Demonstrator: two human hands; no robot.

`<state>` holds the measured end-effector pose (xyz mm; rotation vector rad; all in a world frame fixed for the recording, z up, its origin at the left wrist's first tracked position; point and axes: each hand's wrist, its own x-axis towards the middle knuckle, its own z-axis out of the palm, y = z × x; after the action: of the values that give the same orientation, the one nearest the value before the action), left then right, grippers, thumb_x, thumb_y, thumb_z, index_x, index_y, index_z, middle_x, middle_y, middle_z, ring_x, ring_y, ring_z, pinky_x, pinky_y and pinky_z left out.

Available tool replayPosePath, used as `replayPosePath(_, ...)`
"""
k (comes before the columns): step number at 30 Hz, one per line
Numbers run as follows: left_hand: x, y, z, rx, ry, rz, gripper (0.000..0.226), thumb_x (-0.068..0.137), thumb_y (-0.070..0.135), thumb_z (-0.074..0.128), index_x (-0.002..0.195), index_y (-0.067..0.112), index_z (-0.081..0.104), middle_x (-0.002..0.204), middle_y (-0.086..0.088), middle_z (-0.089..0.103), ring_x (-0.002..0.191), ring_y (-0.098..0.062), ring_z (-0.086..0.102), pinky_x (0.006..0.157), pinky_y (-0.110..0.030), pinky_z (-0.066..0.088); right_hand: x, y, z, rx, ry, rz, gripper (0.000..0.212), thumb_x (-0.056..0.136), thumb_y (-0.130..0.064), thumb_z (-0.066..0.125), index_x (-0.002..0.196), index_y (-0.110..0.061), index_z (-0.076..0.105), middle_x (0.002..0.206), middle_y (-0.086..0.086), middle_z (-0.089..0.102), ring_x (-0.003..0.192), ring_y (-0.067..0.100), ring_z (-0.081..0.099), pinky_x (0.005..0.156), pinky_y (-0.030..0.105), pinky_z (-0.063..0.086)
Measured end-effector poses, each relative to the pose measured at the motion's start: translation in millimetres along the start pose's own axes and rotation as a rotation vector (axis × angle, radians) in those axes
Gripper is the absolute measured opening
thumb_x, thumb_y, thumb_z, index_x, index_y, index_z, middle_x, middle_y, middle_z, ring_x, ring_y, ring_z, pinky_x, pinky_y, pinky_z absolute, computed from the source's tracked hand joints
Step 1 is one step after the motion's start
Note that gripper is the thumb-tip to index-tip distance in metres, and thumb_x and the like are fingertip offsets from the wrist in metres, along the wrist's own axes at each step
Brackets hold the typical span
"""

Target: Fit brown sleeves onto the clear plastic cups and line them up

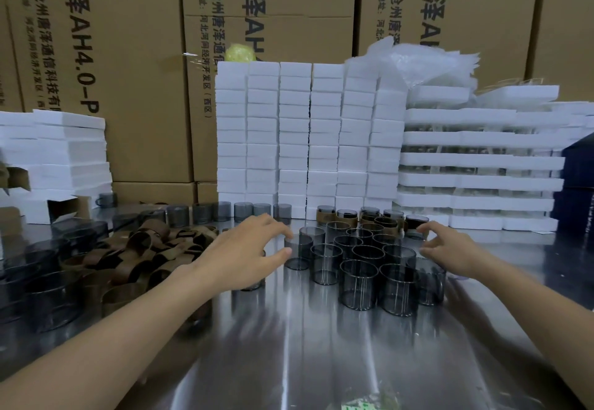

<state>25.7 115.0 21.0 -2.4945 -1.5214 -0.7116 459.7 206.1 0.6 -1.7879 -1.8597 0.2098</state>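
A cluster of several clear grey cups (358, 284) without sleeves stands upright on the metal table. My left hand (244, 252) is at the cluster's left edge, its bent fingertips and thumb touching the outermost cup (298, 257). My right hand (450, 250) is at the right edge, fingers bent and spread beside the outer cups, gripping nothing that I can see. Behind the cluster stand several cups with brown sleeves (347, 217) in a group. A heap of loose brown sleeves (138, 252) lies to the left, partly under my left forearm.
More bare cups (221, 211) stand in a row at the back left, and others (48, 284) crowd the near left edge. Stacks of white foam trays (308, 139) and cardboard boxes (128, 72) wall off the back. A dark blue box (578, 184) stands at the right.
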Motion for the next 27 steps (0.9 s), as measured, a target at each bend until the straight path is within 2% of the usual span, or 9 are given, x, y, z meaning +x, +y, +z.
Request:
replayPosePath(3, 0, -11, -3, 0.123, -0.148, -0.025, 0.044, 0.101, 0.071, 0.050, 0.140, 0.050, 0.056, 0.139, 0.018, 0.054, 0.127, -0.008, 0.053, 0.100, -0.040, 0.045, 0, -6, 0, -0.002, 0.056, -0.019, 0.037, 0.103, -0.024, 0.069, 0.138, -0.029, 0.061, 0.114, 0.000, 0.070, 0.101, 0.021, 0.065, 0.084, 0.034, 0.044)
replayPosePath(7, 2, -19, -4, 0.158, -0.224, -0.019, 0.049, 0.096, 0.073, 0.057, 0.139, 0.049, 0.057, 0.135, 0.018, 0.060, 0.128, -0.009, 0.056, 0.113, -0.042, 0.036, 0, -20, -1, -0.023, 0.097, -0.066, 0.012, 0.103, -0.037, 0.071, 0.113, -0.030, 0.071, 0.102, -0.006, 0.072, 0.089, 0.014, 0.064, 0.079, 0.033, 0.045)
replayPosePath(10, 3, -22, -9, 0.222, -0.251, -0.027, 0.056, 0.091, 0.075, 0.057, 0.142, 0.054, 0.052, 0.138, 0.017, 0.056, 0.130, -0.012, 0.053, 0.112, -0.042, 0.029, -3, -29, -1, -0.031, 0.081, -0.066, 0.018, 0.104, -0.048, 0.067, 0.099, -0.031, 0.072, 0.091, -0.009, 0.071, 0.086, 0.018, 0.068, 0.076, 0.033, 0.048)
replayPosePath(12, 2, -26, -14, 0.220, -0.315, -0.064, 0.059, 0.088, 0.070, 0.060, 0.144, 0.057, 0.047, 0.137, 0.016, 0.053, 0.129, -0.015, 0.054, 0.108, -0.041, 0.034, -7, -34, -2, -0.014, 0.097, -0.062, 0.023, 0.104, -0.052, 0.066, 0.096, -0.031, 0.072, 0.087, -0.010, 0.069, 0.080, 0.014, 0.067, 0.071, 0.031, 0.048)
replayPosePath(15, 1, -30, -19, 0.082, -0.403, -0.124, 0.066, 0.087, 0.058, 0.071, 0.147, 0.056, 0.044, 0.137, 0.012, 0.055, 0.119, -0.014, 0.060, 0.103, -0.042, 0.052, -15, -46, -5, -0.022, 0.152, -0.081, 0.024, 0.103, -0.053, 0.066, 0.093, -0.031, 0.072, 0.086, -0.013, 0.068, 0.080, 0.009, 0.064, 0.066, 0.032, 0.046)
replayPosePath(18, 2, -29, -17, 0.028, -0.373, -0.145, 0.075, 0.088, 0.053, 0.081, 0.153, 0.043, 0.045, 0.135, 0.013, 0.057, 0.111, -0.009, 0.063, 0.100, -0.037, 0.056, -27, -65, -6, -0.067, 0.191, -0.144, 0.021, 0.104, -0.051, 0.065, 0.094, -0.033, 0.070, 0.095, -0.015, 0.070, 0.090, 0.011, 0.065, 0.074, 0.034, 0.048)
replayPosePath(22, 2, -21, -11, -0.169, -0.318, -0.136, 0.080, 0.078, 0.052, 0.093, 0.145, 0.032, 0.055, 0.123, 0.020, 0.064, 0.107, -0.001, 0.066, 0.091, -0.019, 0.055, -51, -98, 0, -0.004, 0.236, -0.278, 0.015, 0.104, -0.045, 0.065, 0.099, -0.032, 0.072, 0.094, -0.018, 0.072, 0.094, 0.009, 0.069, 0.085, 0.037, 0.058)
replayPosePath(24, 1, -13, -7, -0.179, -0.256, -0.079, 0.080, 0.076, 0.055, 0.094, 0.143, 0.035, 0.058, 0.125, 0.023, 0.064, 0.112, 0.000, 0.064, 0.099, -0.024, 0.055, -67, -119, 3, 0.012, 0.249, -0.376, 0.016, 0.104, -0.045, 0.063, 0.101, -0.033, 0.074, 0.098, -0.019, 0.073, 0.097, 0.005, 0.068, 0.088, 0.036, 0.058)
replayPosePath(27, -1, 1, -4, -0.169, -0.098, 0.043, 0.075, 0.076, 0.058, 0.091, 0.142, 0.050, 0.055, 0.135, 0.030, 0.059, 0.124, 0.003, 0.057, 0.110, -0.034, 0.050, -95, -151, 10, -0.013, 0.249, -0.535, 0.022, 0.105, -0.047, 0.058, 0.102, -0.034, 0.076, 0.102, -0.022, 0.073, 0.101, 0.001, 0.063, 0.090, 0.036, 0.056)
